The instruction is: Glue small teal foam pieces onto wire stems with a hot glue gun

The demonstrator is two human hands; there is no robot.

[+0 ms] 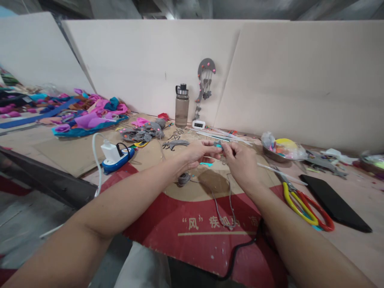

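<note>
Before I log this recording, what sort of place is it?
Likely a handicraft workshop, judging by the pile of pink, purple and blue fabric, the metal scissors with yellow and red handles, and the grey crescent-shaped ornament.

The hands partly cover the tiny, indistinct turquoise bit, and the far-right bowl is cut off.

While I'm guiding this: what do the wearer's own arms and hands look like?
The left arm and right arm are bare, with no sleeve in view. The left hand and right hand are ungloved. No watch or bracelet shows on either wrist.
</note>
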